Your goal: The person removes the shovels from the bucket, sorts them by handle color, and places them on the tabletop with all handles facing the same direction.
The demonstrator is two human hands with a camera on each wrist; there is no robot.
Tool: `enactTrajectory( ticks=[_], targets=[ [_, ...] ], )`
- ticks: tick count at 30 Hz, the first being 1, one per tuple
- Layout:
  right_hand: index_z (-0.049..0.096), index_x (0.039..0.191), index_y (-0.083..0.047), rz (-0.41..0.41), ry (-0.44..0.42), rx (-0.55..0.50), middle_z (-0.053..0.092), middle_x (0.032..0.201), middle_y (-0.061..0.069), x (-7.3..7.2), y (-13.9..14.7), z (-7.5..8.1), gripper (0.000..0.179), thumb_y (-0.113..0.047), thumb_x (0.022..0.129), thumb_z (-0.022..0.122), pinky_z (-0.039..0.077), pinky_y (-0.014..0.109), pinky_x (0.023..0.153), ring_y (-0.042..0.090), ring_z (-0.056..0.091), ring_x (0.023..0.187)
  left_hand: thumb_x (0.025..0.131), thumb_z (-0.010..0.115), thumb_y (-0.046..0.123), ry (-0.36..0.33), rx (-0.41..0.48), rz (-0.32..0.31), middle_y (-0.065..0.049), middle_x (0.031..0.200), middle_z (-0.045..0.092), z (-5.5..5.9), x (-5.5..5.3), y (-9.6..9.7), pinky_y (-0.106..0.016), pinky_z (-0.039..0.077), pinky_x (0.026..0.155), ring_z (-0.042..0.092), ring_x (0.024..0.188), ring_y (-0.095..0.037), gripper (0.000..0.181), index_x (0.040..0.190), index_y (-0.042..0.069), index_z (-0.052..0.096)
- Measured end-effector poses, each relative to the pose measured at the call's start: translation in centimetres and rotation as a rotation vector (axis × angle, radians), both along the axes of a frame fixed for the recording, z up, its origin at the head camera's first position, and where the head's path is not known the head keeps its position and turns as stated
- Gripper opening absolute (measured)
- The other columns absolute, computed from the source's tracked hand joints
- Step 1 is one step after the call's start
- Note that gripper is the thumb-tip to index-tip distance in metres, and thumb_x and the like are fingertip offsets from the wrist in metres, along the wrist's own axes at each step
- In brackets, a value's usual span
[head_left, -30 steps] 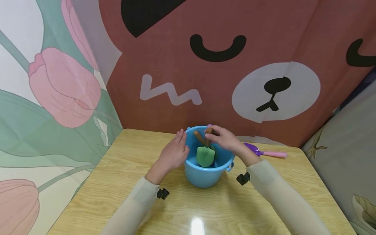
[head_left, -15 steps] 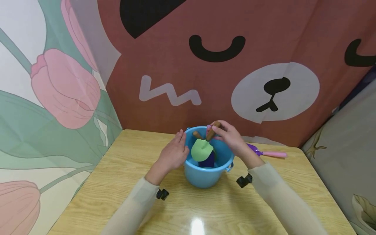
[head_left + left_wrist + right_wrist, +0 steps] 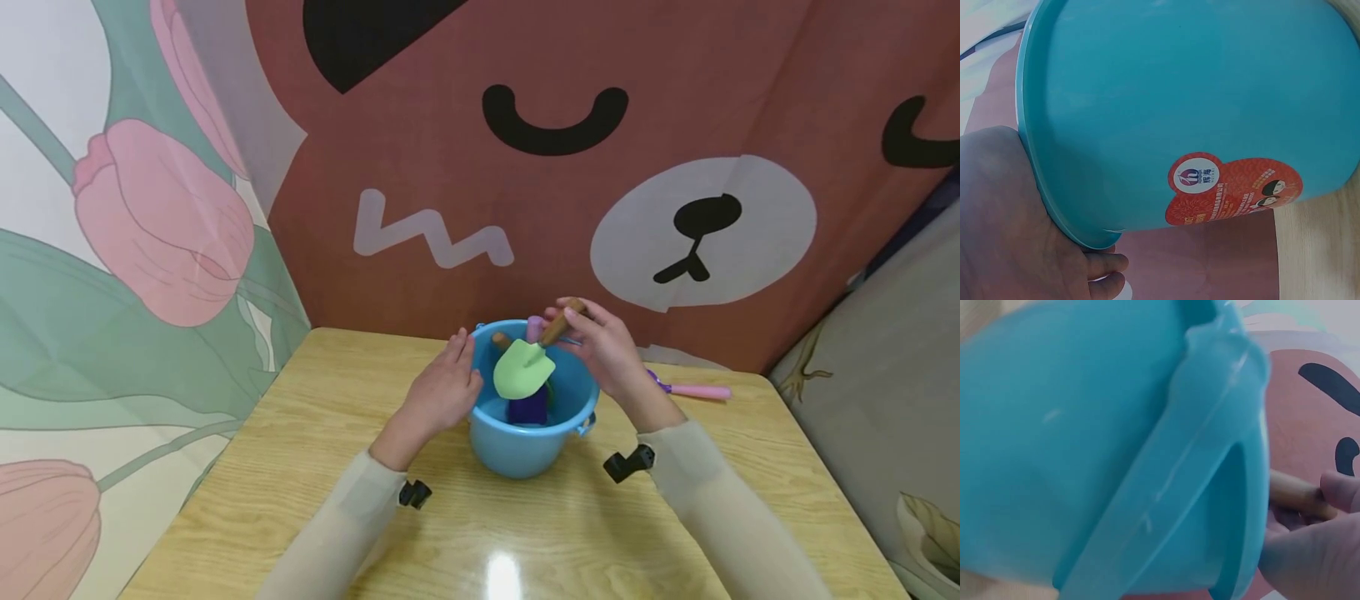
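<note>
A light blue bucket (image 3: 517,457) stands upright on the wooden table. My right hand (image 3: 609,350) pinches the brown handle (image 3: 558,325) of a small trowel, whose light green blade (image 3: 519,372) overlaps the bucket's opening in the head view. In the right wrist view, fingers and thumb hold that handle (image 3: 1297,494) beyond the bucket's rim. My left hand (image 3: 444,385), fingers extended, rests against the bucket's left rim. Inside the bucket are a dark purple piece (image 3: 527,411), another brown handle (image 3: 501,341) and an upright light purple handle (image 3: 534,327).
Right of the bucket, a purple tool with a pink handle (image 3: 701,392) lies on the table (image 3: 375,367), partly behind my right forearm. A fabric backdrop with a bear print (image 3: 420,150) rises behind the table. The bucket's own handle (image 3: 1154,481) hangs along its side.
My right hand has lifted the green trowel up and to the right from inside the bucket, its blade turning as the purple piece beneath came into view. The left hand stays put.
</note>
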State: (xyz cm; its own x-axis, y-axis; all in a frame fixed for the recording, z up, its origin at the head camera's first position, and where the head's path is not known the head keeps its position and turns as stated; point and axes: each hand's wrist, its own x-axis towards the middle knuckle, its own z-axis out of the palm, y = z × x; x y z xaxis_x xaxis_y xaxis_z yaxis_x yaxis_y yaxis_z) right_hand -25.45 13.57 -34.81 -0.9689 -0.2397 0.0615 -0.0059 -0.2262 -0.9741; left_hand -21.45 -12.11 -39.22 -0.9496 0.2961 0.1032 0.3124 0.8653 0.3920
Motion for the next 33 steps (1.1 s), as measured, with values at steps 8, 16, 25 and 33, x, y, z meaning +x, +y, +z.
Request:
enactTrajectory(
  ticks=[8,16,25,33],
  targets=[
    [0.054,0.134,-0.01,-0.033,-0.049,-0.157,0.065,0.129,0.012,0.2,0.4,0.3,0.034,-0.027,0.104,0.057,0.053,0.04,0.101,0.031,0.06,0.128,0.108,0.036,0.032,0.003,0.001,0.009,-0.014,0.169,0.013,-0.1,0.0,0.1,-0.047,0.023,0.123,0.011,0.157,-0.028,0.063,0.16,0.001,0.021],
    [0.054,0.132,-0.007,-0.045,-0.014,-0.237,0.066,0.129,0.016,0.6,0.6,0.4,0.034,-0.025,0.104,0.057,0.052,0.04,0.101,0.032,0.065,0.122,0.107,0.035,0.032,0.0,-0.002,0.016,-0.013,0.17,0.013,0.0,0.1,0.2,-0.047,0.023,0.123,0.009,0.157,-0.028,0.063,0.16,0.002,0.02],
    [0.056,0.131,-0.007,-0.052,0.004,-0.279,0.068,0.125,0.013,1.2,1.2,0.7,0.032,-0.024,0.103,0.058,0.053,0.041,0.099,0.032,0.067,0.119,0.108,0.035,0.033,-0.003,-0.012,0.01,-0.013,0.17,0.012,-0.1,0.0,0.2,-0.047,0.023,0.123,0.009,0.157,-0.027,0.063,0.16,0.002,0.02],
    [0.05,0.135,-0.007,-0.052,0.008,-0.309,0.068,0.124,0.011,1.7,1.6,1.4,0.036,-0.025,0.104,0.055,0.049,0.045,0.104,0.034,0.064,0.123,0.108,0.035,0.032,-0.003,-0.007,0.006,-0.014,0.169,0.012,-0.1,0.1,0.1,-0.047,0.022,0.123,0.01,0.157,-0.029,0.063,0.16,0.001,0.02]
  ],
)
